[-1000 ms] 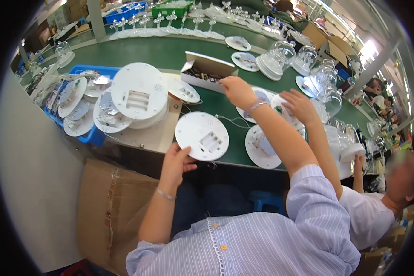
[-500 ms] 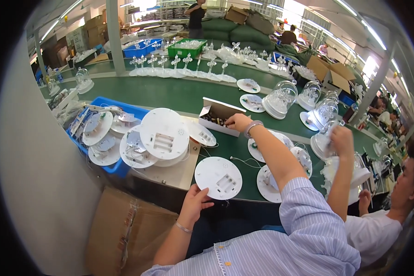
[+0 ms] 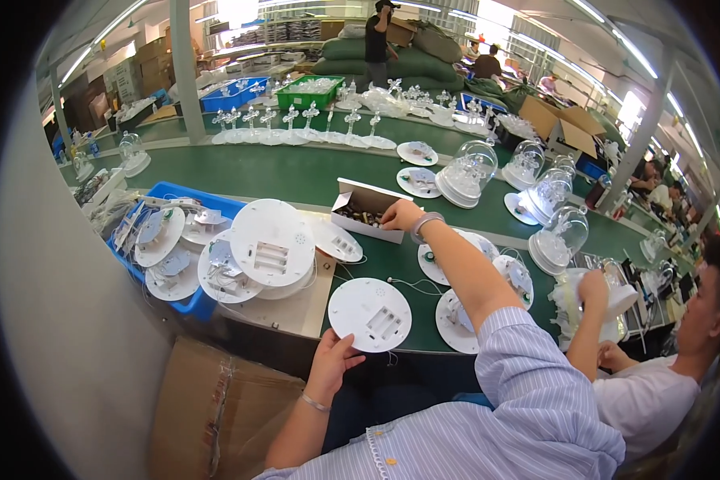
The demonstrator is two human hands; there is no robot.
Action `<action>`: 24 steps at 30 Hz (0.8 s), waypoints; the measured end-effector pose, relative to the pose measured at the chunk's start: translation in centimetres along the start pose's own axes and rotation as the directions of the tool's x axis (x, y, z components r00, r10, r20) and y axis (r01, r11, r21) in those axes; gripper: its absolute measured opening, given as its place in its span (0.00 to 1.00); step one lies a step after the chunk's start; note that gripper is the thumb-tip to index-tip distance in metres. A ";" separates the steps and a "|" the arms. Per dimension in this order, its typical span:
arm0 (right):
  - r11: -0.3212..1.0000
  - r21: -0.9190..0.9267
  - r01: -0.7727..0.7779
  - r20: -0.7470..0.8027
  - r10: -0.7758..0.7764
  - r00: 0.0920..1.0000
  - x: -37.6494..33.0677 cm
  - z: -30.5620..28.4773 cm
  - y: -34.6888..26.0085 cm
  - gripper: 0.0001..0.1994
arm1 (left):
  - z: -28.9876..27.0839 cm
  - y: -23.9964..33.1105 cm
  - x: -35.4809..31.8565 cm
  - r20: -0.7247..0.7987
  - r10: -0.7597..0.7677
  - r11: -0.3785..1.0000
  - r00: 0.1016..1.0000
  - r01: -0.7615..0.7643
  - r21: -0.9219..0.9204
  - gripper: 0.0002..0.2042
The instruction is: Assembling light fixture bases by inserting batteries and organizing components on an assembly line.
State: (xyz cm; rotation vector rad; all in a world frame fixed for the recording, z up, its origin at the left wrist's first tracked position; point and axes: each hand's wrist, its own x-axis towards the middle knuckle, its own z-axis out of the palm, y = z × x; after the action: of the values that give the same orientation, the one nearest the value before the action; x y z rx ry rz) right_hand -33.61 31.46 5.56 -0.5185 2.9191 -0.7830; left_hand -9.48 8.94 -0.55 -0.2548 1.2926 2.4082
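Fingers of the left hand (image 3: 334,362) pinch the near rim of a white round disc base (image 3: 370,314), thumb on top. Disc lies flat at the near edge of the green table (image 3: 296,180), slightly overhanging; it has a rectangular recessed slot in the middle.

Right hand (image 3: 400,214) is stretched out to a small open white cardboard box (image 3: 366,210), fingertips curled down inside it. Can't tell if they've got hold of anything. Box holds small dark parts, flap raised at the far-left side. Wrist wears a pale band.

Packaging around:
- blue plastic bin (image 3: 172,240), left, stacked with white round bases and wiring
- brown cardboard sheet (image 3: 292,308) under a stack of the same bases, just left of the held disc
- brown carton (image 3: 216,408) below the table edge, taped
- green crate (image 3: 310,92) and a blue crate at the far side
- open brown carton (image 3: 568,124), far right

Clear domes (image 3: 468,172) on white bases stand right of the box; glossy, rounded. More flat white discs with thin wires lie under the right forearm.

Another person's hand (image 3: 594,286) at right grips a white wrapped piece.
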 end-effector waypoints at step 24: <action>0.984 -0.164 0.064 -0.022 -0.069 0.997 1.0 1.5 -2.1 0.11 | 0.1 -0.2 -0.4 -0.025 0.032 0.999 0.999 -0.033 -0.024 0.12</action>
State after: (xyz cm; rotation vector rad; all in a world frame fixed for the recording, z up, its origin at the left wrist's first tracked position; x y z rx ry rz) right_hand -33.65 28.69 5.34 -0.6265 3.0227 -0.5644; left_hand -9.04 9.05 -0.50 -0.2725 1.2876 2.4571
